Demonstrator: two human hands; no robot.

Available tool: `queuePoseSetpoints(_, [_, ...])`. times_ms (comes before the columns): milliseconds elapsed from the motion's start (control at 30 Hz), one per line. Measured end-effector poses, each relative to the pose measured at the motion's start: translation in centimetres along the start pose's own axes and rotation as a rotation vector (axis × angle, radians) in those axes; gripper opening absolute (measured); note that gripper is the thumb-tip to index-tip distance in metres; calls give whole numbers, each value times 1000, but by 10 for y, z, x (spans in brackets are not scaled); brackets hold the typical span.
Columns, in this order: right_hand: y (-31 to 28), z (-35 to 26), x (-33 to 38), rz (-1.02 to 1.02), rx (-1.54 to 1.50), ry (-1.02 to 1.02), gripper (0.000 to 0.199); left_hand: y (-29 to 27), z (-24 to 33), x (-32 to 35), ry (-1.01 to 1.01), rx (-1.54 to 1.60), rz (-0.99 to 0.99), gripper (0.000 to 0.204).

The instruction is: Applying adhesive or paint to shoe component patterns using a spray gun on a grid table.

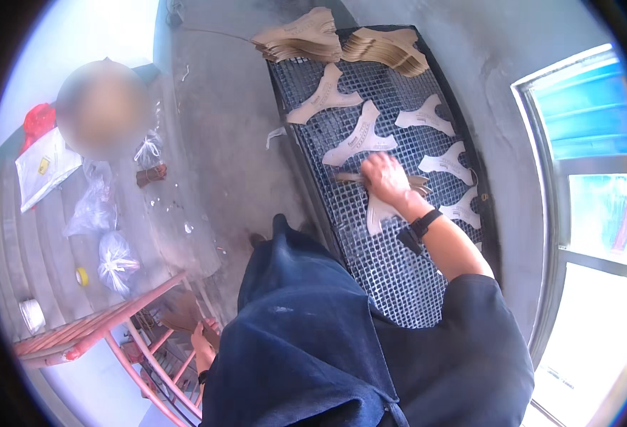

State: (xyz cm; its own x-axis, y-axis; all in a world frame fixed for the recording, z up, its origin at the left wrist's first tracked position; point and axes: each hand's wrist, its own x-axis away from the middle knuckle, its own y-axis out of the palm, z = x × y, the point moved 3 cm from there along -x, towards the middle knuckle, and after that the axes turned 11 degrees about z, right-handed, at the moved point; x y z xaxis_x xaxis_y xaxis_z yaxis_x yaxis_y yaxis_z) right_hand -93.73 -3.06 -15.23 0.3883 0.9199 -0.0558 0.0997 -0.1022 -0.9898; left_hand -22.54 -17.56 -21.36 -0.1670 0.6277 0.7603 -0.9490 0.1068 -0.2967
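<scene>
Cardboard cutout [379, 212] under right hand [385, 179], mesh tray [399, 277]

workshop | concrete floor [221, 135] | mesh rack [392, 270] | stacked cardboard cutouts [303, 39]

A dark wire-mesh rack surface [399, 277] with a black rim is seen, laid with flat pale-brown Y-shaped cardboard cutouts [362, 135] spread singly, apart from one another. Two fanned stacks of the same cutouts [306, 39] are set at its far end, side by side. A few darker cutouts [419, 183] are partly covered near the middle.
</scene>
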Motion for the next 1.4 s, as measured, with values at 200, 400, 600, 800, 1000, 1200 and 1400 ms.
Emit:
queuePoseSetpoints(200, [3, 15, -83, 130, 43, -299, 42, 19, 33, -48, 175, -411, -86, 41])
queuePoseSetpoints(400, [10, 21, -112, -296, 133, -54, 41, 52, 91, -155, 80, -82, -118, 42])
queuePoseSetpoints(600, [8, -9, -225, 112, 63, -51, 30, 93, 190, -214, 134, -73, -243, 42])
queuePoseSetpoints(800, [31, -14, -257, -219, 131, -21, 35, 110, 304, -266, 90, -90, -215, 40])
queuePoseSetpoints(1000, [25, -20, -226, -42, 44, 24, 37, 128, 338, -278, 93, -103, -115, 41])
queuePoseSetpoints(1200, [-42, 27, -241, 1, 17, 477, 46, 156, 299, -272, 10, 42, -169, 37])
queuePoseSetpoints(1400, [-178, 38, -357, 162, -122, 364, 52, 172, 270, -282, -89, 247, -252, 37])
